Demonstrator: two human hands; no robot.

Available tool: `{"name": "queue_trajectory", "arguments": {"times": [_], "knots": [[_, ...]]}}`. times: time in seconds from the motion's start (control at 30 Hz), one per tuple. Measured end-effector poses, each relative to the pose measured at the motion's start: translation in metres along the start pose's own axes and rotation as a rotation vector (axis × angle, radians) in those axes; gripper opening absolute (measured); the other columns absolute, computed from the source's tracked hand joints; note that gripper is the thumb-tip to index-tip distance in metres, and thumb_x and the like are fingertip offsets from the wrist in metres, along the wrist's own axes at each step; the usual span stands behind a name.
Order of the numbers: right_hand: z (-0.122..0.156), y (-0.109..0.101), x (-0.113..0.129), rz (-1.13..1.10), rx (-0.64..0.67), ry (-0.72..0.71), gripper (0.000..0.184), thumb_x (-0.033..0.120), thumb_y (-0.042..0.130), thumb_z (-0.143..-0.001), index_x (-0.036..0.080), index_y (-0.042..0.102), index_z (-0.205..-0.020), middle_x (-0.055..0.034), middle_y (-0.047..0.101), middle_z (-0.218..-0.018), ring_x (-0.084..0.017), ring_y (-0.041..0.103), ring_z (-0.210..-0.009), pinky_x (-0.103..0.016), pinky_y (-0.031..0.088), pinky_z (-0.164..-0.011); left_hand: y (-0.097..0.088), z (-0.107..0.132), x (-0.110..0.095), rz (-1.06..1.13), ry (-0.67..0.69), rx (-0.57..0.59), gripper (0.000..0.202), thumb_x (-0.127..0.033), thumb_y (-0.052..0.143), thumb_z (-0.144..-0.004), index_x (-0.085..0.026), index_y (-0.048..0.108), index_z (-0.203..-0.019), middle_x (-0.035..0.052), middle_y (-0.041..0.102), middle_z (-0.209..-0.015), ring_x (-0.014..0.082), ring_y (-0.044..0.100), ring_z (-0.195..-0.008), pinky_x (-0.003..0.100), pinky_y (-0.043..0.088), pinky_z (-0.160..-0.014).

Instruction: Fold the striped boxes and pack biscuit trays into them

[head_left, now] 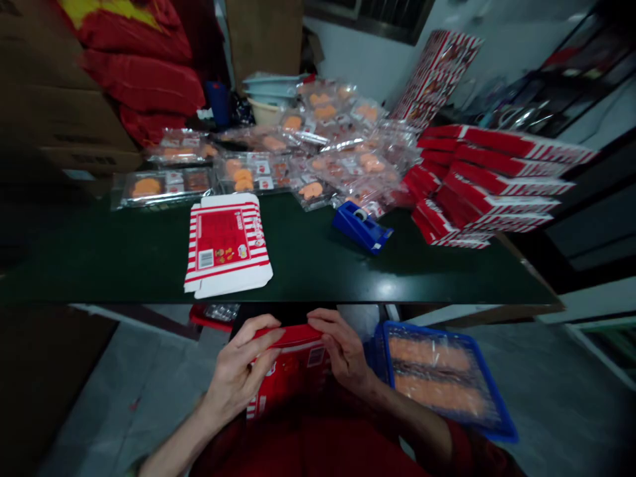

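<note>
left grip (237, 366) and right grip (346, 350) pinch striped red cardboard (294, 372)

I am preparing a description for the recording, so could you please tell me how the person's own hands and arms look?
The left hand and the right hand wear no gloves. The right forearm is bare up to a dark red sleeve, too dim to show details; any left sleeve is too little in view to describe.
</note>
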State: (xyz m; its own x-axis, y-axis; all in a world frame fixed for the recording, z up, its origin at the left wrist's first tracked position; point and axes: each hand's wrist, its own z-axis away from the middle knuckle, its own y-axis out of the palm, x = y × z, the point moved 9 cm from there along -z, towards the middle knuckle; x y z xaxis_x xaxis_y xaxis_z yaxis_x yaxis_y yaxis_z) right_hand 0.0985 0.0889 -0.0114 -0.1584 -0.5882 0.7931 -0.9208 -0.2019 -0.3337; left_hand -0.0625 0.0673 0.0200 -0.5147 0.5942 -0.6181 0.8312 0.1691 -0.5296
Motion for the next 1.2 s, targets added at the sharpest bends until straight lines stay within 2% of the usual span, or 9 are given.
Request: {"name": "queue_trajectory", "arguments": {"times": [0.1, 0.2, 0.33, 0.47, 0.57, 0.77, 0.97, 1.07, 1.2], "knots": [[-0.021, -0.049, -0.033, 0.038, -0.121, 0.212, 0.027, 0.029, 0.045, -0.091, 0.022, 0.062, -0.110, -0.0083, 0.063, -0.108, -0.017, 0.063, -0.088, -0.032, 0.051, -0.077, -0.002, 0.000, 0.014, 0.067, -0.109, -0.095, 0.018, -0.012, 0.055, -0.084, -0.020, 0.066, -0.096, 0.0061, 0.064, -0.095, 0.0142, 0.066, -0.082, 0.022, 0.053, -0.070], [-0.048, -0.156, -0.078, 0.221, -0.543, 0.541, 0.034, 0.035, 0.045, -0.088, 0.018, 0.061, -0.112, -0.0054, 0.064, -0.087, -0.013, 0.055, -0.064, -0.026, 0.046, -0.058, -0.006, 0.005, 0.030, 0.069, -0.202, -0.182, 0.011, -0.015, 0.059, -0.082, -0.021, 0.065, -0.091, 0.0054, 0.064, -0.096, 0.0150, 0.065, -0.085, 0.023, 0.051, -0.073], [-0.114, -0.223, -0.123, 0.225, -0.389, 0.723, 0.014, 0.021, 0.066, -0.070, 0.013, 0.070, -0.080, -0.0021, 0.063, -0.066, -0.009, 0.048, -0.052, -0.020, 0.037, -0.045, -0.007, 0.014, 0.047, 0.183, -0.327, -0.276, 0.011, -0.018, 0.062, -0.080, -0.021, 0.057, -0.089, 0.0045, 0.066, -0.096, 0.0144, 0.065, -0.086, 0.023, 0.052, -0.077], [-0.139, -0.224, -0.154, 0.134, -0.135, 0.937, 0.012, 0.007, 0.077, -0.051, 0.011, 0.066, -0.055, 0.0004, 0.055, -0.044, -0.006, 0.041, -0.038, -0.016, 0.024, -0.033, -0.003, 0.015, 0.052, 0.255, -0.376, -0.253, 0.009, -0.019, 0.063, -0.079, -0.021, 0.057, -0.087, 0.0041, 0.066, -0.097, 0.0145, 0.065, -0.088, 0.022, 0.054, -0.076], [-0.136, -0.216, -0.164, 0.057, -0.087, 1.024, 0.013, 0.002, 0.075, -0.053, 0.009, 0.064, -0.054, -0.0022, 0.058, -0.047, -0.006, 0.044, -0.037, -0.016, 0.031, -0.032, -0.003, 0.017, 0.059, 0.282, -0.421, -0.248, 0.010, -0.021, 0.064, -0.078, -0.021, 0.058, -0.086, 0.0046, 0.066, -0.098, 0.0146, 0.065, -0.088, 0.022, 0.054, -0.076], [-0.115, -0.209, -0.168, -0.104, -0.287, 0.988, 0.014, 0.007, 0.068, -0.068, 0.013, 0.058, -0.060, 0.0039, 0.053, -0.049, -0.006, 0.047, -0.042, -0.026, 0.053, -0.047, 0.001, 0.016, 0.065, 0.325, -0.452, -0.264, 0.010, -0.023, 0.066, -0.077, -0.020, 0.059, -0.083, 0.0054, 0.068, -0.094, 0.0156, 0.066, -0.086, 0.023, 0.054, -0.075], [-0.086, -0.199, -0.153, -0.252, -0.471, 0.847, 0.019, 0.019, 0.064, -0.080, 0.017, 0.052, -0.065, 0.0014, 0.059, -0.069, -0.009, 0.060, -0.068, -0.027, 0.057, -0.070, 0.007, 0.009, 0.060, 0.364, -0.455, -0.270, 0.011, -0.025, 0.067, -0.076, -0.018, 0.059, -0.081, 0.0069, 0.068, -0.092, 0.0177, 0.067, -0.085, 0.026, 0.056, -0.073], [-0.073, -0.188, -0.161, -0.240, -0.469, 0.924, 0.010, 0.024, 0.059, -0.087, 0.014, 0.059, -0.085, -0.0023, 0.062, -0.086, -0.012, 0.062, -0.077, -0.030, 0.055, -0.070, 0.012, 0.008, 0.061, 0.388, -0.472, -0.237, 0.015, -0.026, 0.068, -0.075, -0.018, 0.058, -0.082, 0.0073, 0.069, -0.096, 0.0179, 0.068, -0.085, 0.026, 0.057, -0.071], [-0.066, -0.176, -0.173, -0.188, -0.424, 1.041, 0.031, 0.032, 0.055, -0.091, 0.015, 0.055, -0.116, -0.0079, 0.059, -0.113, -0.018, 0.061, -0.094, -0.038, 0.053, -0.078, 0.021, 0.009, 0.061, 0.402, -0.523, -0.156, 0.026, -0.028, 0.071, -0.072, -0.020, 0.057, -0.091, 0.0063, 0.071, -0.096, 0.0174, 0.070, -0.079, 0.025, 0.058, -0.067]]}}
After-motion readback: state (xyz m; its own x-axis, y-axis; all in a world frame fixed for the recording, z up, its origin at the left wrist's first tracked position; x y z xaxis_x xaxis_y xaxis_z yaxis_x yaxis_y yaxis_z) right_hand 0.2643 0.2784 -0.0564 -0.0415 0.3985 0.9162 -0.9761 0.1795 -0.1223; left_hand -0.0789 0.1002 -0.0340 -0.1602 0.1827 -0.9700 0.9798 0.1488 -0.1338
